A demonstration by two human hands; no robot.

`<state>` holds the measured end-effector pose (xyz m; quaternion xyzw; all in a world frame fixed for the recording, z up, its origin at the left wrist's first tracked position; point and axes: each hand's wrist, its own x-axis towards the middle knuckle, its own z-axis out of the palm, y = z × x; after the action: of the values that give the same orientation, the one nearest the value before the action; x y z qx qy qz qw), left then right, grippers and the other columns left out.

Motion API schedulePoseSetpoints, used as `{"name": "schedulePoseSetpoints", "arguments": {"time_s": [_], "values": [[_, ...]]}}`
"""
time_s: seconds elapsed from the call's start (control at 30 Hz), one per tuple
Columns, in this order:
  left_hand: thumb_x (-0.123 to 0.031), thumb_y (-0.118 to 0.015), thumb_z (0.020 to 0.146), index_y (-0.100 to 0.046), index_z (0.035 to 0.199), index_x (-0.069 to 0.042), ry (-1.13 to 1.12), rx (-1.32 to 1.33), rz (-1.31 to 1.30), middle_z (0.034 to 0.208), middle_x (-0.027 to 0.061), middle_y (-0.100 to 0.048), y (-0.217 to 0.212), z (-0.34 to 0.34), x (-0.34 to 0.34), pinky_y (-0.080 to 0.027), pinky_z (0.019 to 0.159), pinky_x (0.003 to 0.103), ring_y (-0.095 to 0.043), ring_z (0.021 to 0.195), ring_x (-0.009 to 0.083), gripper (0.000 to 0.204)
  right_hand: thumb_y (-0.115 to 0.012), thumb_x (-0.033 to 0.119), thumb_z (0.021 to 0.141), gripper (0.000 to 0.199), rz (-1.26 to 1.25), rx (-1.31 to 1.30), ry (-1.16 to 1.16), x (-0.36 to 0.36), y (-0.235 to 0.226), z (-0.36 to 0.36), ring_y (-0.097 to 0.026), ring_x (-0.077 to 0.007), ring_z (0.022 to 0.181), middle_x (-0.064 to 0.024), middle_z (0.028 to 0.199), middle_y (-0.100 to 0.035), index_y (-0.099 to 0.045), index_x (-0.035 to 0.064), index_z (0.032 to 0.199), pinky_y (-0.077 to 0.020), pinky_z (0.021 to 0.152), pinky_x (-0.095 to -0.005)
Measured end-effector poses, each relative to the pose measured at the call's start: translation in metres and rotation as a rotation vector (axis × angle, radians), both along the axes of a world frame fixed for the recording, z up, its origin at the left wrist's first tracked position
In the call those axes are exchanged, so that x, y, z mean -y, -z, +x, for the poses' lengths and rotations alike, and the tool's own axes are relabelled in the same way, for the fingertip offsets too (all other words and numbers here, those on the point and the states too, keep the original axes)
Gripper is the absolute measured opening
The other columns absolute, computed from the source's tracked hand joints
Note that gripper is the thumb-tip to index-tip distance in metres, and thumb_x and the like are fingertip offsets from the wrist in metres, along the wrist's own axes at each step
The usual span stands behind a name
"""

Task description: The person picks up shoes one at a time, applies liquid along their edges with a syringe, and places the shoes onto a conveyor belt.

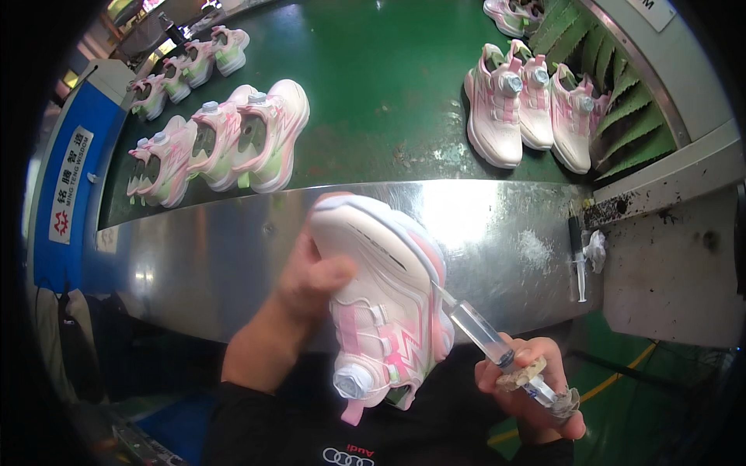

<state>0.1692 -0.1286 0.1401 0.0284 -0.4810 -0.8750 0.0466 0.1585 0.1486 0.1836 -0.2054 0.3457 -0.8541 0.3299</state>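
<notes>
My left hand (315, 276) is closed around the toe end of a pink and white sneaker (381, 287), holding it up over the metal table with its toe pointing away from me. The shoe has a round dial (353, 381) at the tongue, which hangs toward my body. In my right hand (536, 380) is a clear syringe (479, 330), with wrapping around its grip and plunger end. Its tip meets the shoe's side, near the seam between upper and sole. The fingers of my left hand are partly hidden behind the shoe.
A metal work surface (256, 241) borders a green conveyor belt (373, 93). Several matching sneakers (264, 136) stand at left, and more sneakers (493, 109) at right beside green flaps (629, 116). A second syringe (577, 256) lies at the right, near a crumpled white scrap (595, 250).
</notes>
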Motion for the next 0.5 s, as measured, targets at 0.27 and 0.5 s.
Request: {"name": "schedulePoseSetpoints", "arguments": {"time_s": [0.27,0.5], "values": [[-0.033,-0.066,0.072,-0.043,0.123,0.002,0.114,0.031,0.160,0.112,0.0192,-0.057,-0.006,-0.013,-0.001,-0.051,0.086,0.042,-0.060,0.100,0.0301,0.066,-0.075,0.058,0.063,0.085,0.011,0.046,-0.024,-0.009,0.019,0.008,-0.051,-0.0249,0.097,-0.0215,0.106,-0.052,-0.043,0.0031,0.120,-0.0403,0.077,-0.0299],[-0.037,-0.059,0.080,-0.042,0.127,0.001,0.117,0.052,0.269,0.117,0.0171,-0.056,0.015,-0.009,0.008,-0.048,0.090,0.041,-0.058,0.104,0.0278,0.062,-0.073,0.060,0.064,0.088,0.055,-0.024,-0.008,-0.019,0.027,0.027,-0.052,-0.0241,0.095,-0.0179,0.101,-0.052,-0.042,0.0009,0.121,-0.0431,0.077,-0.0286]]}}
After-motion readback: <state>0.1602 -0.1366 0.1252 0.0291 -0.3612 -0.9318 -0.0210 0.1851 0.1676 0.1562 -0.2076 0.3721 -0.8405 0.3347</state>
